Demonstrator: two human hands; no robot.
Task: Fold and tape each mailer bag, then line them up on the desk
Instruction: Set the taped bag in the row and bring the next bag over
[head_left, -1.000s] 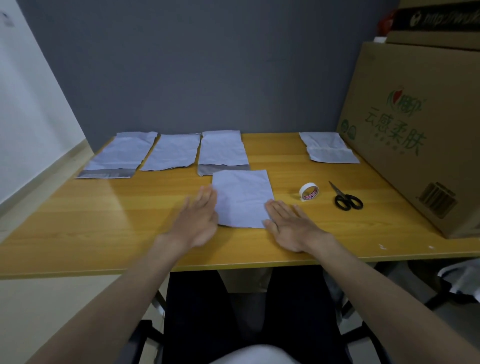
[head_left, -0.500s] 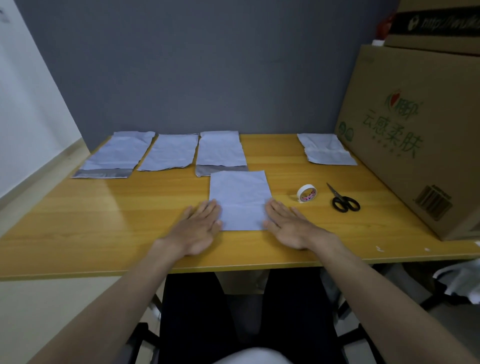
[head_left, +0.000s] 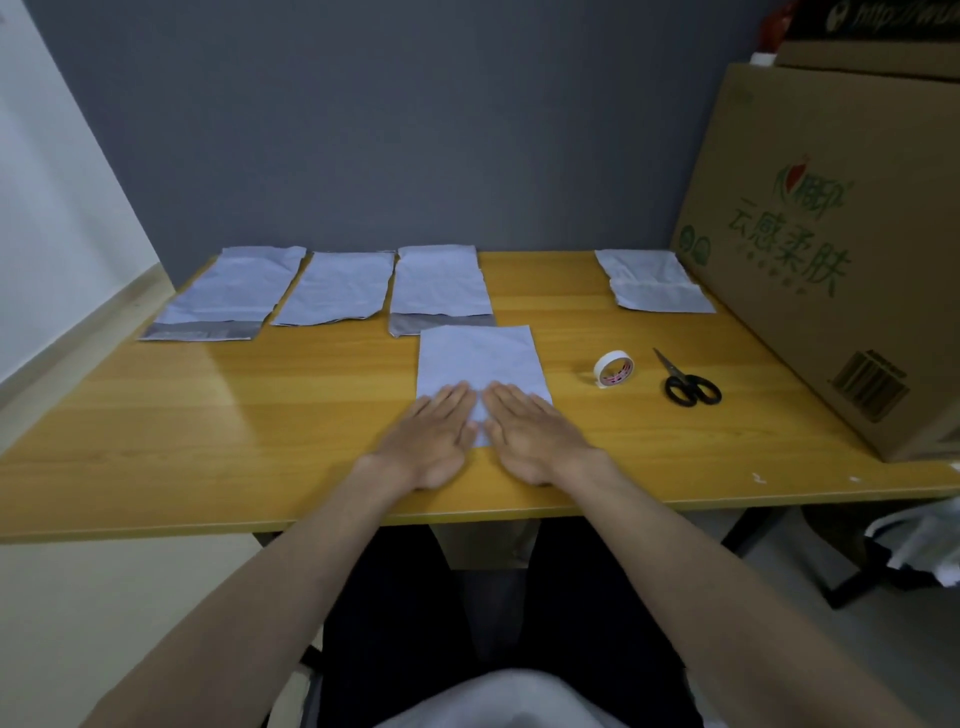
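Now both hands, left hand (head_left: 434, 434) and right hand (head_left: 524, 434), press flat, fingers straight, gripping nothing, on a folded mailer bag (head_left: 480, 364). Bare wooden surface (head_left: 260, 415) lies leftward; tape roll (head_left: 614, 368) and scissors (head_left: 688, 382) sit right.

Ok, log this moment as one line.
stage: pressing fold flat | left hand: flat on mailer bag | right hand: flat on it | tape roll, scissors: untouched, right of it

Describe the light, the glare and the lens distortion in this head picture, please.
Head view: dim, soft light; a pale sheen on the desk near the left mailer bags; faint shadows under both hands, left hand and right hand; wide-angle bending curves the desk's front edge and tilts the cardboard box; text at the top right corner is blurred.
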